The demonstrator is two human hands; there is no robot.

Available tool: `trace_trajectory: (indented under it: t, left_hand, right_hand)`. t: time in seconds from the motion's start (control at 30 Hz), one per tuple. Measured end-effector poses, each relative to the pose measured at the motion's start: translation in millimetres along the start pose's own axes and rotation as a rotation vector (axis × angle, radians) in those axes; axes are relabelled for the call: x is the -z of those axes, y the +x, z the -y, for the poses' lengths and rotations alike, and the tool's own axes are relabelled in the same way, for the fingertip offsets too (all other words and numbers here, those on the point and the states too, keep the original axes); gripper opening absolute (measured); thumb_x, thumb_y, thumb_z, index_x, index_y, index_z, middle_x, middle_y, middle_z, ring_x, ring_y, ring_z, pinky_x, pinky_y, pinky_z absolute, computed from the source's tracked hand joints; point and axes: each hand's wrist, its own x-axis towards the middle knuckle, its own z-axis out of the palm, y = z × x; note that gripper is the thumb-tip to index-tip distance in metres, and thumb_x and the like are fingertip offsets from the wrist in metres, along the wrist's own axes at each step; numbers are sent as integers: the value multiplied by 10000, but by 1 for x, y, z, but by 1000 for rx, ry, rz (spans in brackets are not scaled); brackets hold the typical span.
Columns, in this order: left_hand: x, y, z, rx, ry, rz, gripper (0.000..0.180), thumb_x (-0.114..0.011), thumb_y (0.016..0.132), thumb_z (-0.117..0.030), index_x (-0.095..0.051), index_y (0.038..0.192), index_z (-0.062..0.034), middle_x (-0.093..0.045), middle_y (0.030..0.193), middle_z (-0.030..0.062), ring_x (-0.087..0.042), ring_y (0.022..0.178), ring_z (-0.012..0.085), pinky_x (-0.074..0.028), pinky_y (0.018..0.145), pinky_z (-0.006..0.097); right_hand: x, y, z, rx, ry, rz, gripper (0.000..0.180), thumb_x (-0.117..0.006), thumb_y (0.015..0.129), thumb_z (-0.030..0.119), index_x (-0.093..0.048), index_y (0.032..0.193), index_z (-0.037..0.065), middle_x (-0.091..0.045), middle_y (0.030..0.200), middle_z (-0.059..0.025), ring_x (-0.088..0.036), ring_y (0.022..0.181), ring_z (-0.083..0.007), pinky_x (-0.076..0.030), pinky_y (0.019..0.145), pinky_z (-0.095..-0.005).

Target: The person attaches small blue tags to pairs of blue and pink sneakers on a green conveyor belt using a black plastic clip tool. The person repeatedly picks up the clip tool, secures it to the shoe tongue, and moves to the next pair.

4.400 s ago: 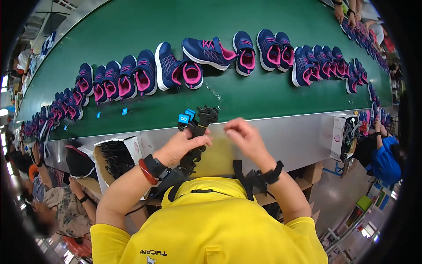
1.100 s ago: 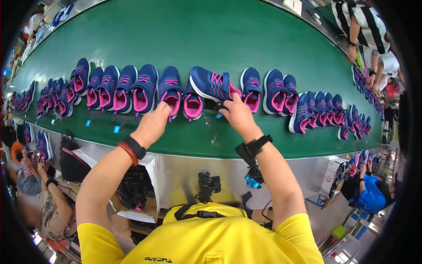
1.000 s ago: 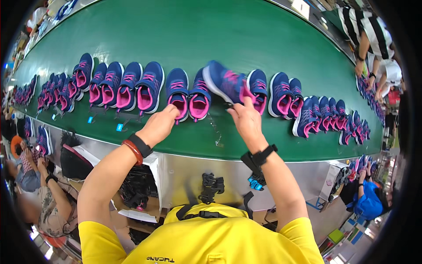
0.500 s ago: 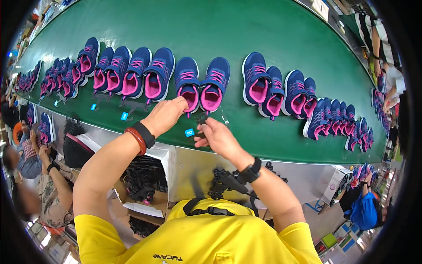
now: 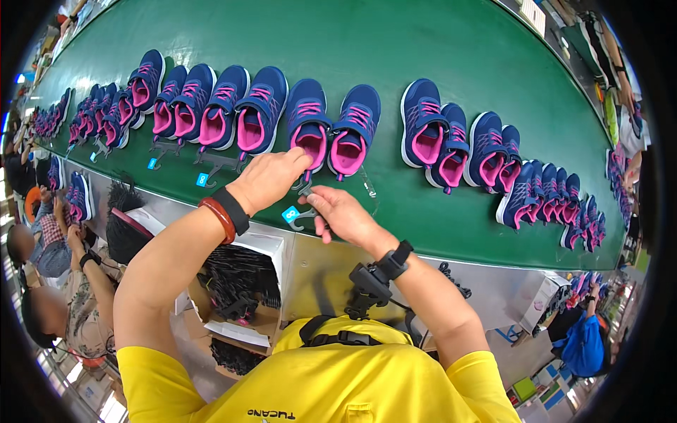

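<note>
shoe pair [image 5: 361, 100], navy with pink laces and pink lining, stands upright on the green worktable [image 5: 423, 39] in front of the person, toes pointing away and openings toward the body. its 2 shoes sit side by side and seem to touch at the straps.

the left hand [image 5: 271, 178] grasps the heel of the left-side shoe [image 5: 307, 97], its fingertips at the rim of the opening. the right hand [image 5: 342, 210] pinches a black hanger [image 5: 302, 225] between thumb and fingers, just below the heels; a blue tag [image 5: 290, 214] sits on the hanger. the fingers hide part of the hanger, so i cannot tell whether it touches a shoe.

to the left, a row of matching shoes [image 5: 261, 106] runs along the table, with 2 tagged hangers [image 5: 211, 169] lying near the closest heels. to the right, past a gap, more matching shoes [image 5: 423, 106] stand in a line. a clear plastic strip [image 5: 369, 183] lies just beside the pair.

below the table edge, an open box [image 5: 277, 261] holds a dense heap of black pieces [image 5: 240, 271]. a black wristband [image 5: 233, 209] and a red bracelet [image 5: 217, 218] circle the left wrist; a black strap [image 5: 396, 261] circles the right.
</note>
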Motion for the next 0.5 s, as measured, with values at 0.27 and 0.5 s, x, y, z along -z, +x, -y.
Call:
trace_trajectory:
  t: [0.27, 0.5]
  left_hand:
    - [10, -5, -10, -73, 111, 185, 607, -634, 763, -105, -482, 1341, -204, -580, 955, 135, -649, 704, 298, -519, 594, 415]
    - [6, -18, -14, 191, -200, 171, 424, -512, 741, 60, -601, 1122, -103, -622, 992, 181, -615, 844, 399, -490, 714, 489]
  right_hand:
    - [35, -12, 10, 535, -690, -542, 193, -478, 946, 123, -586, 1046, -1, -656, 798, -140, -651, 702, -327, -523, 645, -415]
    - [74, -2, -9, 642, -1269, -433, 207, -675, 774, 128, -598, 963, 97, -577, 945, -63, -579, 883, -281, -479, 750, -409]
